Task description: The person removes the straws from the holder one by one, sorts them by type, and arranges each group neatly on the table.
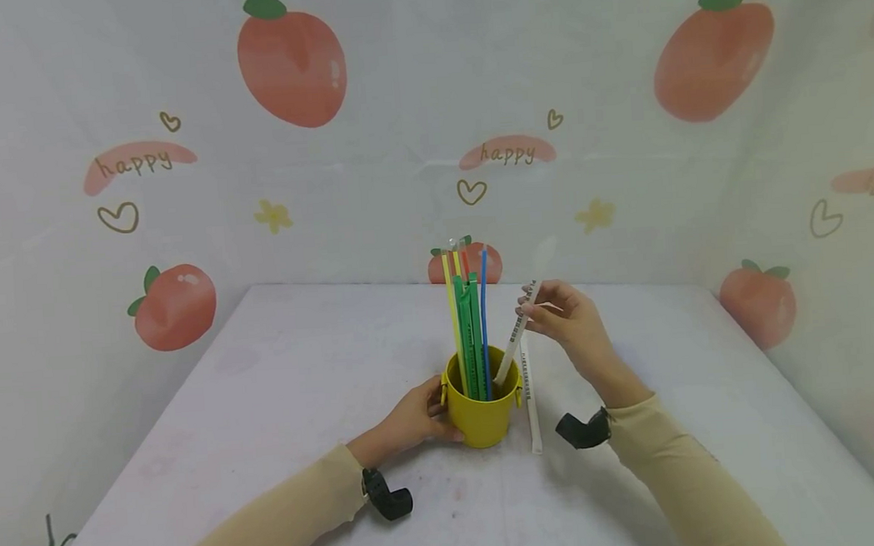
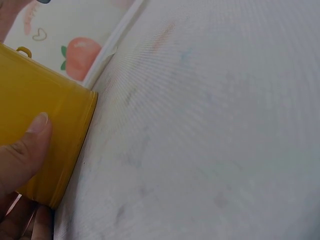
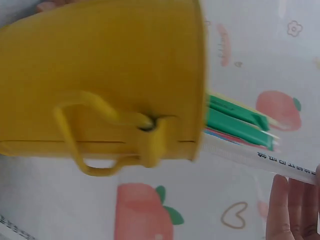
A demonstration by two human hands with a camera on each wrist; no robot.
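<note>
Small yellow bucket [image 1: 481,410], colourful straws [image 1: 470,321]

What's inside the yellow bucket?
The yellow bucket holds upright straws: yellow, green, red, blue, plus a paper-wrapped straw pinched by the right hand. Their lower ends are hidden by its wall.

White table [image 1: 265,417] w/ peach-print backdrop [image 1: 289,65] behind (reads "happy"); spare wrapped straw [image 1: 533,409] lying flat.

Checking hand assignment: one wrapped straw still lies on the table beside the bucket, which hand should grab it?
Right, probably. The loose straw lies on the bucket's right side, just below the right hand, though it holds another wrapped straw. The left hand steadies the bucket.
</note>
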